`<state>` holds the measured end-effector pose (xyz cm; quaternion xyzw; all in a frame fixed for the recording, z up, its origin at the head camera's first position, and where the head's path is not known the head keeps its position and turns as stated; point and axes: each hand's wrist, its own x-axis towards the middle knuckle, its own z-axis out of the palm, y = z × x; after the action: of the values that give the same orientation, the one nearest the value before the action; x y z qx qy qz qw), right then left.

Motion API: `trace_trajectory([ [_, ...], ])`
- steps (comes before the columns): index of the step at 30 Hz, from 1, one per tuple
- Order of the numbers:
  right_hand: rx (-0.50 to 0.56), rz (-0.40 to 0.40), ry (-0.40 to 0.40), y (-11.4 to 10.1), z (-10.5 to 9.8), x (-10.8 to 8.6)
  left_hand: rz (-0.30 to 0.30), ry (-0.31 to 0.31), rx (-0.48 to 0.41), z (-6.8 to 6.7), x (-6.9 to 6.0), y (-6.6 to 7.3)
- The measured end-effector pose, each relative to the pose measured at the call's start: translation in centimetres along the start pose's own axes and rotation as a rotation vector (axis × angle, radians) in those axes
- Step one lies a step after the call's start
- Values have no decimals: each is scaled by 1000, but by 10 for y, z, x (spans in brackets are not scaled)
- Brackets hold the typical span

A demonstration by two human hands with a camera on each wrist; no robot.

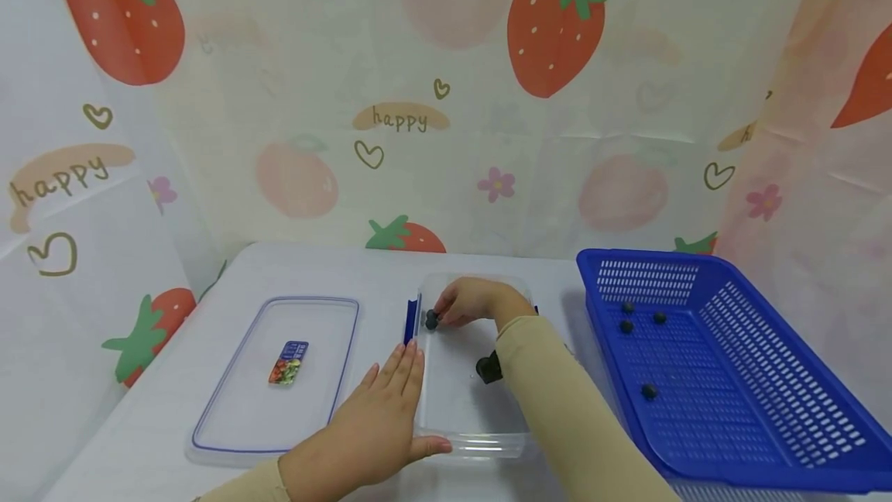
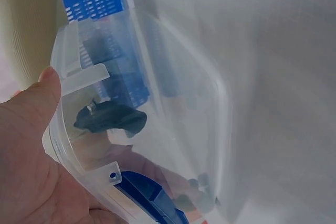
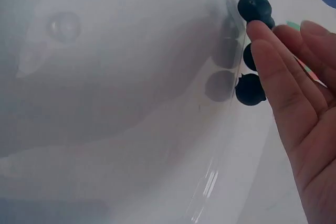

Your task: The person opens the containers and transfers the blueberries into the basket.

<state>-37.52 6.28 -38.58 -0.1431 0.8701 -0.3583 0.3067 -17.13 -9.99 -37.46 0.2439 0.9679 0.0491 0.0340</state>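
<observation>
A clear plastic box (image 1: 463, 409) with blue side latches (image 2: 149, 195) stands before me. My left hand (image 1: 376, 413) lies along its left side, fingers straight, thumb at the near rim. Over the box, my right hand (image 1: 474, 300) reaches to the far left inner wall. Its fingertips pinch at a small cluster of dark blueberries (image 3: 255, 7); one is partly hidden between the fingers. Another blueberry (image 3: 250, 89) sits against the wall just below the fingertips. A dark object (image 1: 490, 368) shows beside the right wrist; its kind is unclear.
Right of the box stands a blue perforated basket (image 1: 704, 417) with several blueberries (image 1: 650, 391) on its floor. On the left lies a clear lid (image 1: 237, 417) with a blue seal and a printed label (image 1: 289, 363). A strawberry-print curtain (image 1: 418, 192) hangs behind the white table.
</observation>
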Motion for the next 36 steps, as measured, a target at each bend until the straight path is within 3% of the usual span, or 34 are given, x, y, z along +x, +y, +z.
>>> trace_trajectory([
  [10,68,9,-69,0,4,-1,-1,-8,-3,0,1,0],
  [16,82,-45,-99,0,2,0,0,-13,-3,1,2,-1],
  [22,197,-95,-110,-3,1,-1,3,-11,2,1,2,-2],
  [36,249,-166,-116,-9,-11,-6,12,12,9,2,1,-2],
])
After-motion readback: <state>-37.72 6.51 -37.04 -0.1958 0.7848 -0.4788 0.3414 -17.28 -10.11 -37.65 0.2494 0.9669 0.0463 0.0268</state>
